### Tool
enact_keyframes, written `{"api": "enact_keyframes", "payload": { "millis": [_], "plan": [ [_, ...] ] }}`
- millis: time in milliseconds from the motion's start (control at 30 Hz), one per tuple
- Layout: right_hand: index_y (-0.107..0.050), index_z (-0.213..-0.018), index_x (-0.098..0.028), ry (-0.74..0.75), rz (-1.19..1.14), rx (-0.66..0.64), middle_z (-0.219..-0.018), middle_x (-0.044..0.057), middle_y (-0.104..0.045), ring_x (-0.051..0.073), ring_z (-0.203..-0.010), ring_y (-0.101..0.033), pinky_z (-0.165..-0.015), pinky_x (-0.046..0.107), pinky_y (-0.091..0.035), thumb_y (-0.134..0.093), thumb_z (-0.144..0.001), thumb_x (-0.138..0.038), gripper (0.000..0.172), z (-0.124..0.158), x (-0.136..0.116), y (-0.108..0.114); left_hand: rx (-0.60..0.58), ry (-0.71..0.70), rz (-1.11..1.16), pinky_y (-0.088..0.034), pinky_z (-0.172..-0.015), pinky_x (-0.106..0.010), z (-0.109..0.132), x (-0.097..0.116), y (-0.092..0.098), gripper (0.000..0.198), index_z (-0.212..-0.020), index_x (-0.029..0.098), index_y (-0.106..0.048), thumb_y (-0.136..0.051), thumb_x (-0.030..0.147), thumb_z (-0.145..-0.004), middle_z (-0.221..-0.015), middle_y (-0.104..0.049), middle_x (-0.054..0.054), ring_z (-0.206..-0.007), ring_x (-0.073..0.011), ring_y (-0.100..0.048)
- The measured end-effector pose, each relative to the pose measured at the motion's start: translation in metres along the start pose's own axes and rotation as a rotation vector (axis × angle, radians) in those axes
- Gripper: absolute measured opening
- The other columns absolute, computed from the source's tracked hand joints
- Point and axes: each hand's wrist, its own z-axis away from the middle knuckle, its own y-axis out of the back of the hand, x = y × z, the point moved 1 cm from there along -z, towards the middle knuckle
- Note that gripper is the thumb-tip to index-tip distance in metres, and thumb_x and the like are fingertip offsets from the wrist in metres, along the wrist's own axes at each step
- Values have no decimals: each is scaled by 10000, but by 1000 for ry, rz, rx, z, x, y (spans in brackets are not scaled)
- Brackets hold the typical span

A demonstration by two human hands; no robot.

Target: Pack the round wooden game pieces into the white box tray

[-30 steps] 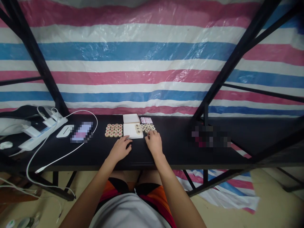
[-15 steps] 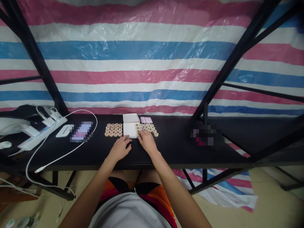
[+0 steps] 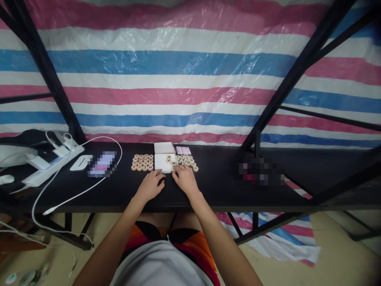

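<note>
A shallow white box (image 3: pixel 160 166) lies open on the black tabletop, its white lid (image 3: pixel 163 147) flat behind it. Inside, toward the right, are a few round Chinese chess pieces (image 3: pixel 169 158). My left hand (image 3: pixel 150 185) rests at the box's front left corner, fingers apart and holding nothing. At the front right corner is my right hand (image 3: pixel 185 179), fingers stretched forward by the pieces; its fingertips partly hide the box edge. Red-marked chess pieces (image 3: pixel 142 162) stand in neat rows left of the box. Dark-marked chess pieces (image 3: pixel 187 159) lie loosely grouped on the right.
A pink-and-white card (image 3: pixel 183 150) lies behind the dark-marked pieces. To the left are a blurred-out phone (image 3: pixel 102 164), a white device (image 3: pixel 81 163), a power strip (image 3: pixel 53 167) and a looping white cable (image 3: pixel 74 197). Black metal posts (image 3: pixel 275 95) slant upward before striped sheeting.
The chess pieces in the box have shifted from a tidy column at its right side to a looser spread, one farther left. My right hand has drawn slightly back; my left hand stays put.
</note>
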Motion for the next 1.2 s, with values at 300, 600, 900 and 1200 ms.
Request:
{"api": "enact_keyframes", "payload": {
  "millis": [300, 600, 900, 1200],
  "plan": [
    [-634, -1100, -169, 4, -27, -16, -1121, 106, -642, 223, -1063, -517, -886, 336, -381, -446, -920, -288, 287, 1, 3, -3, -1, -2, 4, -422, -1000, -424, 0, 0, 1, 263, -1079, 190, -652, -500, 225, -867, -1273, -550, -99, -1132, -248, -539],
    [-638, -1104, -164, 21, -36, -11, -1150, 98, -630, 234, -1078, -506, -901, 345, -383, -472, -901, -269, 282, 2, 3, -3, 6, -3, 4, -422, -1002, -425, 0, 0, 1, 259, -1074, 194, -653, -506, 227, -863, -1271, -554, -96, -1130, -246, -541],
    [-638, -1102, -171, 69, -62, 26, -1168, 107, -618, 227, -1113, -492, -942, 362, -372, -460, -899, -244, 279, -1, -1, 0, 13, -2, 20, -420, -1004, -434, 0, 0, 0, 258, -1068, 196, -656, -503, 226, -863, -1271, -554, -102, -1142, -253, -536],
    [-663, -1058, -158, 223, 12, -87, -1134, 101, -658, 215, -1185, -481, -1046, 400, -256, -384, -935, -230, 313, -43, -17, 0, -3, -9, 4, -439, -979, -420, -1, 3, 3, 256, -1054, 191, -663, -498, 213, -859, -1259, -556, -97, -1102, -243, -549]
  ]
}}
